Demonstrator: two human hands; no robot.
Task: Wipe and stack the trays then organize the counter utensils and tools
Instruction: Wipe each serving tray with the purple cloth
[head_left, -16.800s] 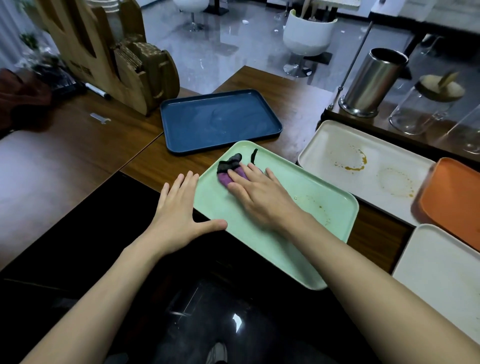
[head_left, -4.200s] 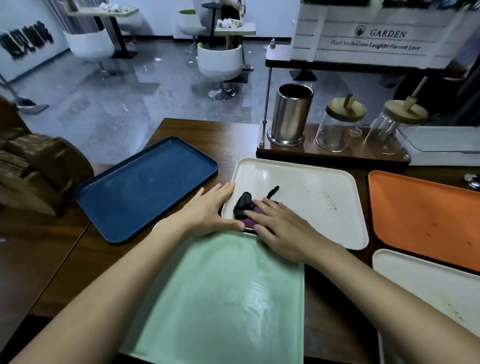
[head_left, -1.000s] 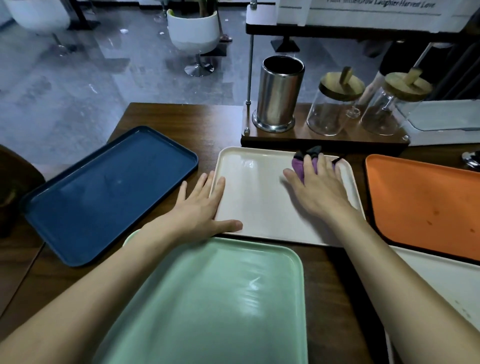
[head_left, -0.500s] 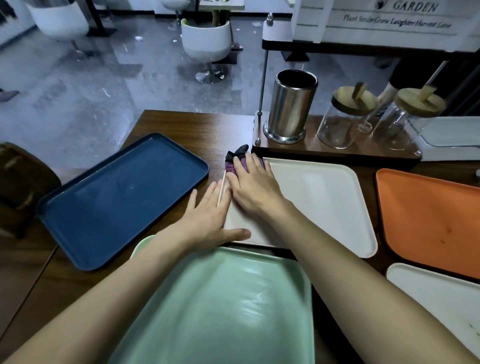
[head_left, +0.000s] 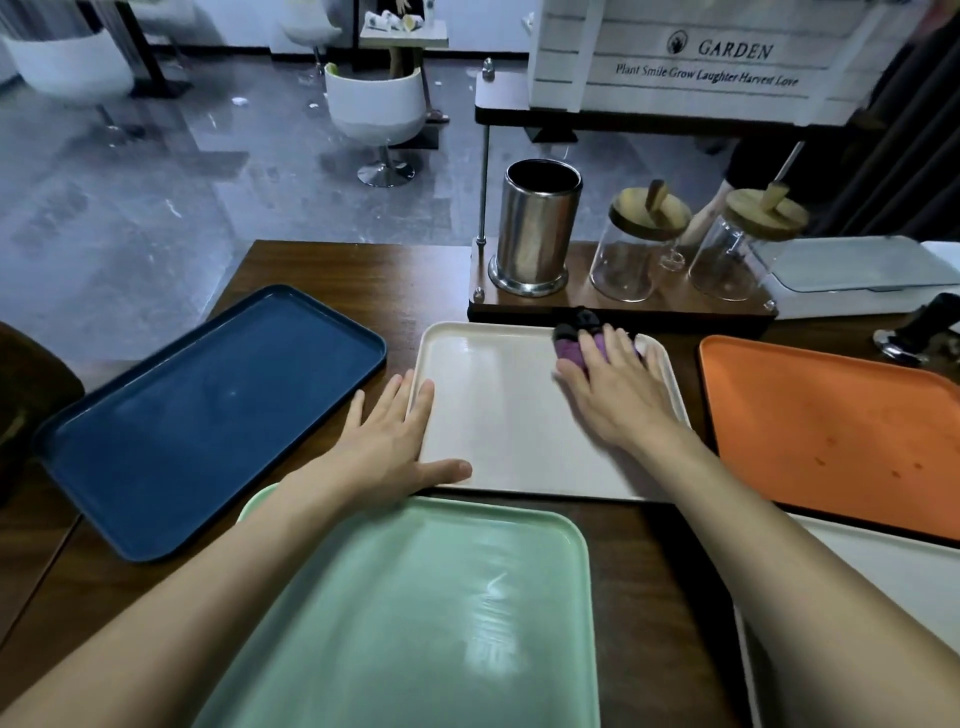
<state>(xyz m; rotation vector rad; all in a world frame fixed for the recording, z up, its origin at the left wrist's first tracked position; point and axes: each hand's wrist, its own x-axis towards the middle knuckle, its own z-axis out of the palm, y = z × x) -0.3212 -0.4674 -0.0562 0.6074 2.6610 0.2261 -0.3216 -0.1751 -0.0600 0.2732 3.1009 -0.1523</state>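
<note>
Since half a second ago the cloth (head_left: 569, 340) has slid from the far left corner of the white tray (head_left: 498, 415) to its far right corner, under the right hand (head_left: 618, 395), whose flat fingers press it without clenching. The left hand (head_left: 389, 447) lies spread on the near left corner. Just beyond the cloth is a wooden stand (head_left: 623, 307) with glass jars (head_left: 631, 254); I think a too long stroke could bump it.

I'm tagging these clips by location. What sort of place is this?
Probably a café or small restaurant counter: the cream tray and orange tray are serving trays, a steel utensil holder stands by lidded glass jars, and white swivel chairs stand beyond.
</note>
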